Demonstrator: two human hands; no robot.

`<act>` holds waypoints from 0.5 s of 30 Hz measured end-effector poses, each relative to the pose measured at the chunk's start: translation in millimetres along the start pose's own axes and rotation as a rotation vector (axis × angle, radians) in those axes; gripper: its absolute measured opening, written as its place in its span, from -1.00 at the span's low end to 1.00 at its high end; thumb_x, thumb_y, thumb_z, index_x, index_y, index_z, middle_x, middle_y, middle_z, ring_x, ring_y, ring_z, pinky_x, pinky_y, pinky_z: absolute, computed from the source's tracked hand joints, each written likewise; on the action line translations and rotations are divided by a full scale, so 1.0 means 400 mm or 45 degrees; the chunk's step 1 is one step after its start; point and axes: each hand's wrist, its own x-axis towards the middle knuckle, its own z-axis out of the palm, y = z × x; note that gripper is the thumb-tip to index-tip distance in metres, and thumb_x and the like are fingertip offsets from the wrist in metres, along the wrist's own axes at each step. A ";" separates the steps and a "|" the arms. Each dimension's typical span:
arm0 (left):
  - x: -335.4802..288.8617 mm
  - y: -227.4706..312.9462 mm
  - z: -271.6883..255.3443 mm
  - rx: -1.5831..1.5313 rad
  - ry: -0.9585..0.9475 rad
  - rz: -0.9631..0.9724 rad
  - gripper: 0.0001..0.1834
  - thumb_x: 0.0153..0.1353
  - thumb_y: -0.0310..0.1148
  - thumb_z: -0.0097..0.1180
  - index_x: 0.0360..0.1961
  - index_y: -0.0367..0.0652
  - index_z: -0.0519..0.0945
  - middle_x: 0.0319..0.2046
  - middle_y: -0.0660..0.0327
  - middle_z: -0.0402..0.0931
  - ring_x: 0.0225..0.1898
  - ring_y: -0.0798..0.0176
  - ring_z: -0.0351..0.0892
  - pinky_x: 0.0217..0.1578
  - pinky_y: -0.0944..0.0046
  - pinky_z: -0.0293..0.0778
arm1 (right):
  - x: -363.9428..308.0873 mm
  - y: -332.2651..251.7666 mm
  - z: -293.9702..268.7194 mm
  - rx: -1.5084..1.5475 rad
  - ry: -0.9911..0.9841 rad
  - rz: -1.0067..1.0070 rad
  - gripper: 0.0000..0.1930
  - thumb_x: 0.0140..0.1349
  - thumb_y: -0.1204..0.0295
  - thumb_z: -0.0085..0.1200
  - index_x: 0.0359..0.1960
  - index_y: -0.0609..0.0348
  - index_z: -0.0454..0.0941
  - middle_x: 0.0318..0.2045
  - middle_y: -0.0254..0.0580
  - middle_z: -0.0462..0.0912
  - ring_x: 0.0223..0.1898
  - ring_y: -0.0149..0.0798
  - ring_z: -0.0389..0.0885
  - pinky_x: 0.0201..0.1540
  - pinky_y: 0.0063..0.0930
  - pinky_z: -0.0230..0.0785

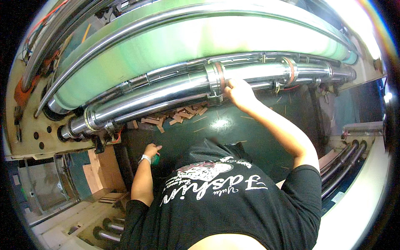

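My right hand [240, 95] reaches up to a steel shaft [158, 95]. Its curled fingers press against a metal collar [213, 79] that carries a reddish-brown band [221, 74]; whatever is between the fingertips is hidden. Lower down on the left, my left hand [151, 151] hangs away from the machine, its fingers folded. A small green object [155, 158] shows under that palm, too covered to tell its kind. Farther right along the shaft sits a second collar with a similar band [290, 70], and a narrower ring [88, 119] is near the left end.
Behind the shaft runs a wide pale-green roller [166, 52] with a bright metal bar [125, 34] over it. Cardboard scraps [179, 115] litter the dark floor [225, 129] below. Machine side frames [25, 137] stand left and right; more rollers [343, 166] are at the lower right.
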 end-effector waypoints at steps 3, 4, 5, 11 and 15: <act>0.008 0.009 0.002 0.013 -0.010 0.013 -0.41 0.02 -0.18 0.12 -0.12 -0.55 0.34 -0.21 -0.11 0.41 -0.46 0.14 0.54 -0.45 0.22 0.44 | 0.024 -0.018 -0.036 0.027 0.035 -0.024 -0.87 -0.09 0.40 -0.07 -0.60 0.13 0.51 -0.43 -0.15 0.45 -0.29 -0.16 0.43 -0.26 -0.32 0.27; 0.015 -0.004 0.010 0.002 -0.012 0.015 -0.41 0.02 -0.19 0.12 -0.12 -0.55 0.33 -0.21 -0.11 0.41 -0.46 0.15 0.54 -0.46 0.23 0.44 | 0.030 -0.021 -0.033 -0.015 0.032 -0.047 -0.87 -0.09 0.40 -0.06 -0.60 0.14 0.51 -0.43 -0.13 0.46 -0.29 -0.16 0.43 -0.26 -0.31 0.27; 0.008 0.008 0.016 -0.005 -0.022 0.024 -0.41 0.02 -0.19 0.12 -0.11 -0.55 0.33 -0.21 -0.10 0.41 -0.47 0.16 0.54 -0.46 0.23 0.44 | 0.033 -0.018 -0.027 -0.064 0.023 -0.062 -0.88 -0.10 0.40 -0.06 -0.60 0.16 0.51 -0.42 -0.12 0.46 -0.29 -0.15 0.43 -0.26 -0.31 0.27; -0.036 -0.015 0.057 -0.005 -0.039 -0.005 -0.47 -0.02 -0.20 0.16 -0.30 -0.59 0.42 -0.31 -0.09 0.47 -0.56 0.19 0.55 -0.53 0.27 0.42 | 0.037 0.002 -0.028 -0.034 -0.147 0.071 -0.81 -0.07 0.31 -0.01 -0.57 0.19 0.51 -0.44 -0.05 0.47 -0.30 -0.09 0.43 -0.26 -0.27 0.28; -0.040 -0.109 0.105 -0.033 0.087 0.016 -0.51 -0.04 -0.18 0.17 -0.39 -0.55 0.47 -0.44 -0.01 0.50 -0.57 0.17 0.56 -0.56 0.23 0.43 | -0.029 0.024 0.078 0.067 -0.127 0.295 -0.65 0.07 0.12 -0.08 -0.53 0.19 0.48 -0.57 -0.08 0.47 -0.44 -0.07 0.49 -0.39 -0.22 0.33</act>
